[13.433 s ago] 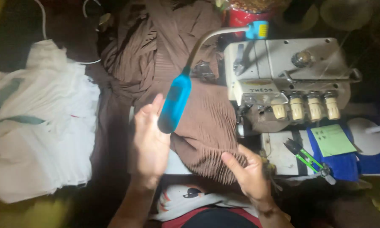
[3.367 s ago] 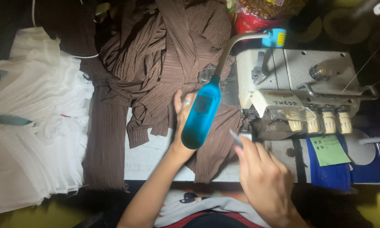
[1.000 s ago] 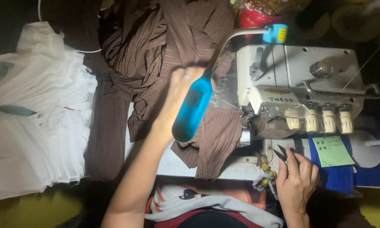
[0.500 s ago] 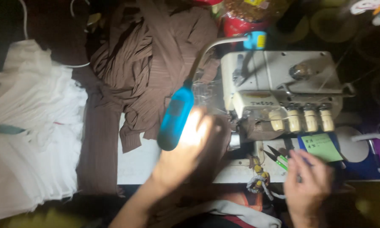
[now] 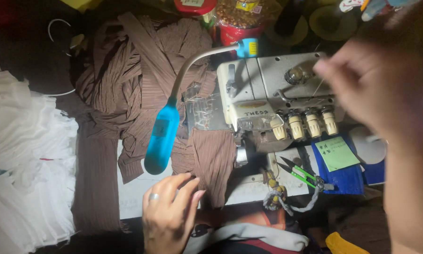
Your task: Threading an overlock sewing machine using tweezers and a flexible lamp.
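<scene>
— Resting low at the table's near edge, the left hand (image 5: 170, 212) lies with fingers loosely spread, grasping nothing, fingertips just beside the hanging end of the brown pleated fabric (image 5: 206, 164).

— And the right hand (image 5: 369, 87)?

— Raised, blurred, over the white overlock machine (image 5: 272, 94), fingers pinched together; whether they grasp a thread, I cannot tell.

— Where does the cloth run?

— From the machine's left side back into a heap, under the blue gooseneck lamp (image 5: 160, 141). Green snips (image 5: 298, 173) lie near the front; white fabric (image 5: 23, 164) is piled far left.
</scene>
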